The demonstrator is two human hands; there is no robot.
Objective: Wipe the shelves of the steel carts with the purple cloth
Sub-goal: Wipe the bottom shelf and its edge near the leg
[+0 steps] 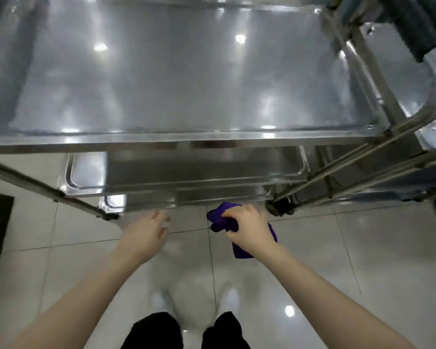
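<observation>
Purple cloth point(218, 218) ×1, bunched in right hand point(247, 227), fingers curled round it, over floor point(363, 248) by lowest shelf point(212, 197). Long axis diagonal, tail toward wearer. Left hand point(146, 230): fingers relaxed, empty. Steel carts ×2: near cart point(186, 76), second cart point(395, 61) at right.

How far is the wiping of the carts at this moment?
Done: not certain; the top shelf shines, with no cloth on it. In hand: the right hand grips the cloth at the lowest shelf; the left hand is open. Left: likely that shelf, the middle shelf and the second cart.
</observation>
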